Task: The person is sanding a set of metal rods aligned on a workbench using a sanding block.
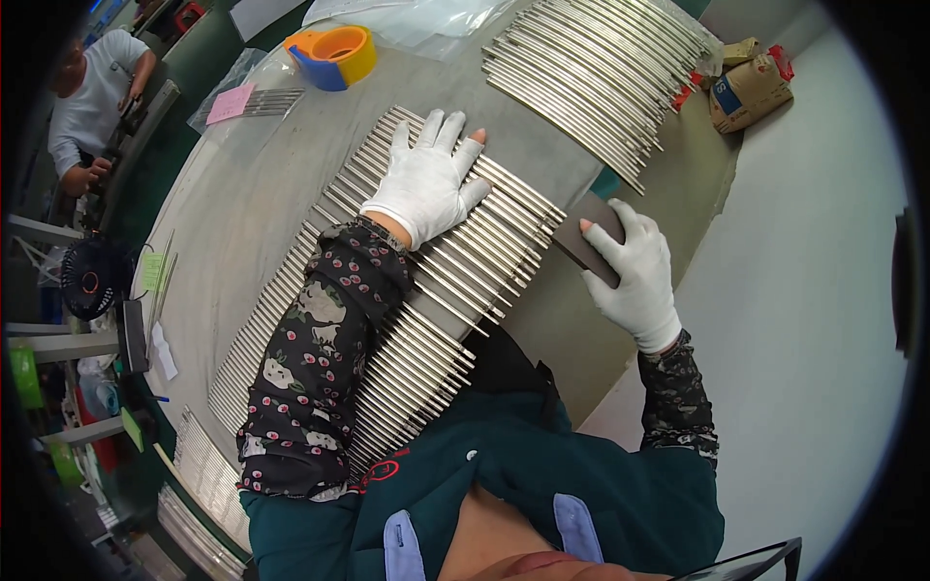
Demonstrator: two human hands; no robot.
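Note:
My left hand (pixel 423 184), in a white glove with bare fingertips showing, lies flat with fingers spread on a row of shiny metal rods (pixel 475 254). The rods lie side by side on the grey table, and my left forearm crosses over part of the row. My right hand (pixel 639 276), gloved the same way, grips a flat dark grey-brown block (pixel 579 242) beyond the table's right edge. One side of the block is against or very near the right-hand ends of the upper rods. Some rod ends stick out unevenly.
Another spread of metal rods (pixel 591 77) lies at the top right. An orange and blue tape dispenser (pixel 334 56) stands at the back, near bagged rods with a pink slip (pixel 231 104). A brown paper sack (pixel 748 92) sits by the wall. A co-worker (pixel 97 97) is at far left.

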